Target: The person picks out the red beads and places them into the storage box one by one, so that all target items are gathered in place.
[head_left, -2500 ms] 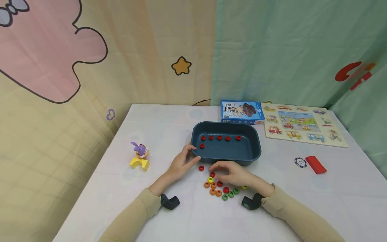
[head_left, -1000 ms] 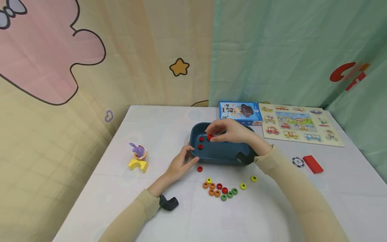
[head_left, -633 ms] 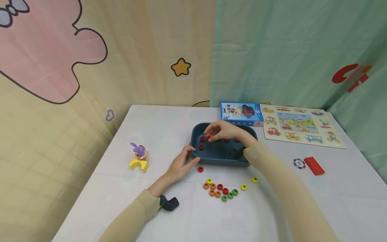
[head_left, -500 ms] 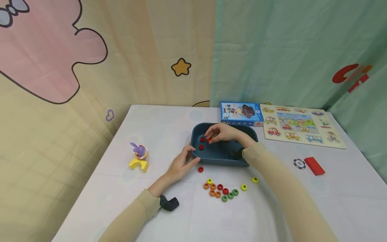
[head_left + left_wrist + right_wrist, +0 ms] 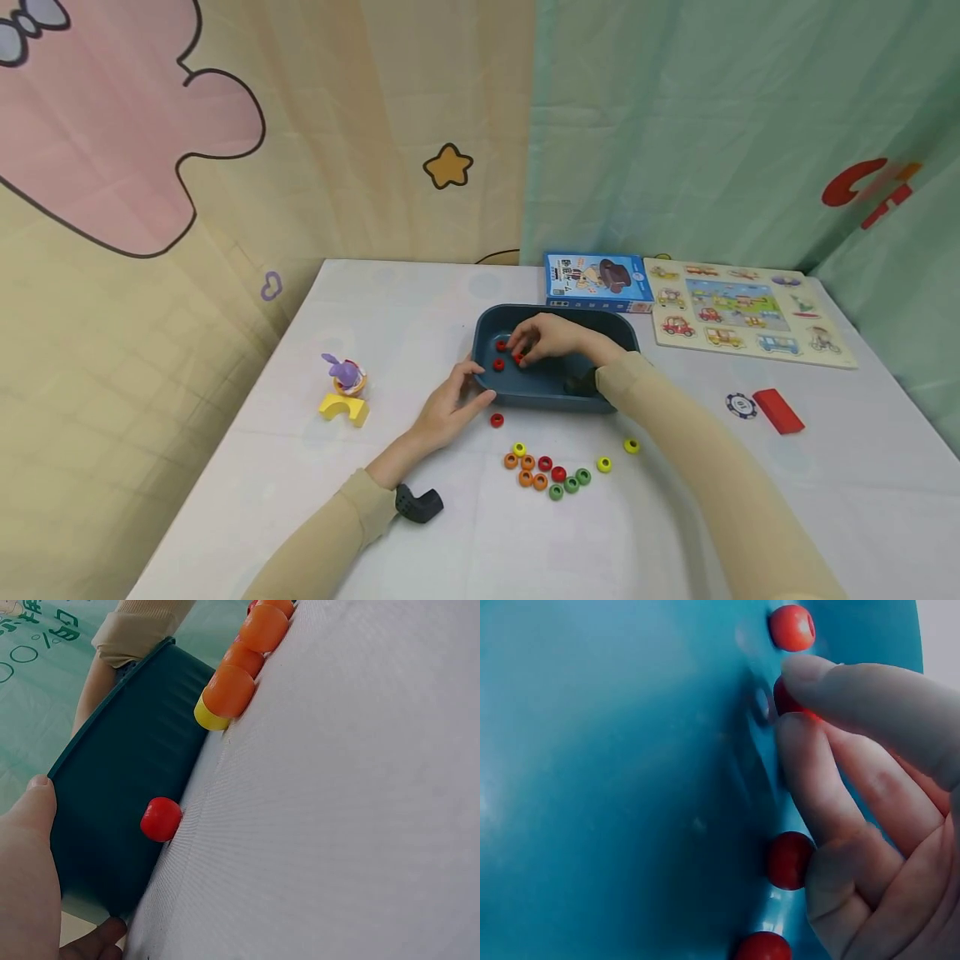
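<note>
My left hand holds the dark teal tray at its near left corner, thumb on the front side and fingers round the left. Inside the tray, my right hand pinches a red bead between thumb and fingertip, low over the floor. Left of it are a red bead and another red bead. The right wrist view shows more red beads beside the fingers; from the head view that hand covers them. One red bead lies on the table before the tray.
Nearer me lie loose orange beads, green beads, red beads and yellow beads. A yellow arch block and purple toy stand left. Behind are a blue box and puzzle board; right, a red block.
My right hand has gone from the loose beads into the tray with a red bead, then shifted slightly toward the tray's near side. The left hand stays at the corner.
</note>
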`<state>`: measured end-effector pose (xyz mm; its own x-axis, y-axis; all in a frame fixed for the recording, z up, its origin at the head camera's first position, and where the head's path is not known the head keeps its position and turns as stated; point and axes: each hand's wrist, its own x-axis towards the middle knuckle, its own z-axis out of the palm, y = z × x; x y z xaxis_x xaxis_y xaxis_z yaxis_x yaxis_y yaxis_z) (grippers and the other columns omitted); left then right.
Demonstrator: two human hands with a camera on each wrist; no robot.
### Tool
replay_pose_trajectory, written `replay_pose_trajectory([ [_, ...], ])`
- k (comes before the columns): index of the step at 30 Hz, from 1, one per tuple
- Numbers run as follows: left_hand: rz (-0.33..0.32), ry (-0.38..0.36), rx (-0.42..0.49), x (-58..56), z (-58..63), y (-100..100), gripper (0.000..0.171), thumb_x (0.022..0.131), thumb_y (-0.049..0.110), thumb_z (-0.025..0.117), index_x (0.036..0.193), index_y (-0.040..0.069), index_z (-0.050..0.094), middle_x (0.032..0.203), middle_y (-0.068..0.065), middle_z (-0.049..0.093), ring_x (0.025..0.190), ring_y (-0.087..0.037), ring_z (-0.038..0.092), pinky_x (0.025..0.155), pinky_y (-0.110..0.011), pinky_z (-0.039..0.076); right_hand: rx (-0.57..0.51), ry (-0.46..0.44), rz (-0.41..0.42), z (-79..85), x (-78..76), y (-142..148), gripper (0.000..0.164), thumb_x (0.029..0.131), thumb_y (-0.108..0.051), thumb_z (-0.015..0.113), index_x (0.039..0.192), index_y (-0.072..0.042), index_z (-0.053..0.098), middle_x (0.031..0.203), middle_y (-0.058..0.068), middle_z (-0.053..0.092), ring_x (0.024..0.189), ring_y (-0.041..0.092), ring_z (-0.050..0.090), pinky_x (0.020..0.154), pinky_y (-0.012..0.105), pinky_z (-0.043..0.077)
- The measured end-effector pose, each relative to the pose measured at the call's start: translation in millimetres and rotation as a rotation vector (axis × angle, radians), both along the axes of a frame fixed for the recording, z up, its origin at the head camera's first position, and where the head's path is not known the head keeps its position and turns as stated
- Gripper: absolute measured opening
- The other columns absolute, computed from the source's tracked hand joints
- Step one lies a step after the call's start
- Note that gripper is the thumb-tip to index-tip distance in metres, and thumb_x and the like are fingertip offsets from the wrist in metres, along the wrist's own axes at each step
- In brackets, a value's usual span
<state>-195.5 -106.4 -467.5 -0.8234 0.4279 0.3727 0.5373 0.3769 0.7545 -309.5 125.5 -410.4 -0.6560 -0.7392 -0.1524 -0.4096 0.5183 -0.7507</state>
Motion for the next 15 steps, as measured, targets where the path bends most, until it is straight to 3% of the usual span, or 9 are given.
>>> replay_pose_trajectory([
  [7, 0.020, -0.004, -0.008, 2.7, 2.5, 1, 0.037, 0.089, 0.028, 0.055, 0.118, 0.015, 0.037, 0.145, -0.011, 0.021, 0.125, -0.017, 0.032, 0.097, -0.036, 0.034, 0.044, -0.027, -0.013, 0.6, 1.6, -2, 0.031, 0.075, -0.006, 0.070, 0.105, -0.005, 0.062, 0.094, 0.002, 0.066, 0.078, 0.013, 0.060, 0.073, 0.028, 0.048],
  [13, 0.008, 0.000, 0.032, 16.8, 26.6, 4, 0.035, 0.088, 0.014, 0.057, 0.115, 0.003, 0.039, 0.141, -0.023, 0.023, 0.124, -0.028, 0.035, 0.096, -0.043, 0.034, 0.031, -0.041, -0.009, 2.2, 2.5, -2, 0.032, 0.076, -0.005, 0.070, 0.106, -0.005, 0.061, 0.097, 0.004, 0.066, 0.081, 0.013, 0.061, 0.075, 0.028, 0.048],
  [15, -0.003, 0.001, 0.043, 16.1, 25.4, 4, 0.035, 0.088, 0.013, 0.057, 0.115, 0.002, 0.038, 0.141, -0.024, 0.023, 0.124, -0.029, 0.034, 0.096, -0.044, 0.033, -0.001, -0.040, -0.009, 4.1, 3.6, -1, 0.033, 0.076, -0.005, 0.070, 0.107, -0.004, 0.061, 0.098, 0.006, 0.066, 0.081, 0.014, 0.061, 0.075, 0.028, 0.049],
])
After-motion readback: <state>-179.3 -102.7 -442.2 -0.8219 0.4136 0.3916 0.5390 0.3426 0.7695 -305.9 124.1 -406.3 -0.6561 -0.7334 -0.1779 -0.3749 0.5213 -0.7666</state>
